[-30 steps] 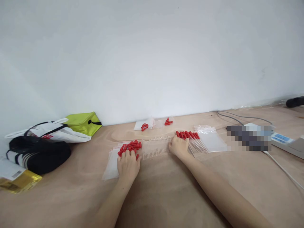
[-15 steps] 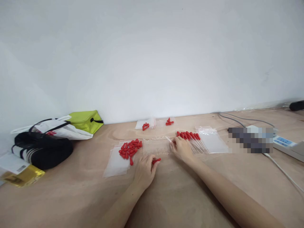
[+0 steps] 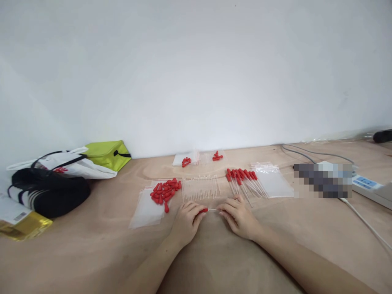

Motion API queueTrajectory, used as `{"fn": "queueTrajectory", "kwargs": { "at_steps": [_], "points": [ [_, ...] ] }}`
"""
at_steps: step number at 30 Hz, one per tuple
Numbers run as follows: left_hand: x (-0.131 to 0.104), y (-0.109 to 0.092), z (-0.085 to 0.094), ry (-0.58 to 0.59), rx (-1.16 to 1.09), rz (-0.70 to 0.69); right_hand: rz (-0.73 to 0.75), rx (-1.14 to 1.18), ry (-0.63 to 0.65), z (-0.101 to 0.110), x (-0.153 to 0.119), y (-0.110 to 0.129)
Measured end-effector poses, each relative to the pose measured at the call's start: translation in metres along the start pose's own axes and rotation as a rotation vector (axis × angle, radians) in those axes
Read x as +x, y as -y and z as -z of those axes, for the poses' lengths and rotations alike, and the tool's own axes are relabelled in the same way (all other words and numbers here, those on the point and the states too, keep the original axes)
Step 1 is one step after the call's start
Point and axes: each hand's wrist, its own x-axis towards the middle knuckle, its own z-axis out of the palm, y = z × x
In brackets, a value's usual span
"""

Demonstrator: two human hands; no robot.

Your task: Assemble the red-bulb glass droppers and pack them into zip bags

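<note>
Gripping | left hand [image 3: 186, 221]: red bulb [image 3: 203, 210], partly hidden | right hand [image 3: 240, 216]: tube [image 3: 212, 210], far end hidden

2 bare forearms [image 3: 294, 253] angle inward from below. Left hand [image 3: 186, 223] and right hand [image 3: 241, 216] face each other, near but apart, fingers [image 3: 190, 208] bent, each closed in a thumb-and-finger pinch.

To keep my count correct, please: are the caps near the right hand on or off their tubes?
On: the red caps sit at the far ends of the thin tubes.
</note>
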Motion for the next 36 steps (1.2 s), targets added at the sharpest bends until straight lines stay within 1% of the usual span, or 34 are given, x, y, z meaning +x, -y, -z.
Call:
{"fn": "queueTrajectory", "kwargs": {
  "at_steps": [4,13,21,24,27,31,36],
  "points": [
    [0.0002,0.0003,-0.0012,-0.022,-0.023,-0.018,0.001,0.008,-0.004,0.0,-0.001,-0.0015],
    [-0.0012,-0.0009,-0.0008,-0.089,-0.052,-0.008,0.031,0.031,-0.029,-0.0001,-0.0009,-0.003],
    [-0.0001,-0.0009,-0.0028,-0.118,-0.059,-0.028,0.06,0.042,-0.008,-0.0011,-0.0018,-0.0045],
    [-0.0005,-0.0013,-0.0031,-0.103,-0.062,-0.04,0.082,0.059,-0.009,-0.0018,-0.0018,-0.0069],
    [-0.0012,-0.0029,-0.0021,-0.055,-0.037,-0.067,0.098,0.059,-0.013,-0.0014,-0.0011,-0.0094],
    [-0.0016,-0.0052,-0.0012,0.004,0.001,-0.095,0.104,-0.004,-0.008,-0.0005,-0.0001,-0.0097],
    [-0.0016,-0.0044,-0.0029,-0.009,0.029,-0.101,0.103,-0.075,-0.035,-0.0019,0.0003,-0.004]
  ]
}}
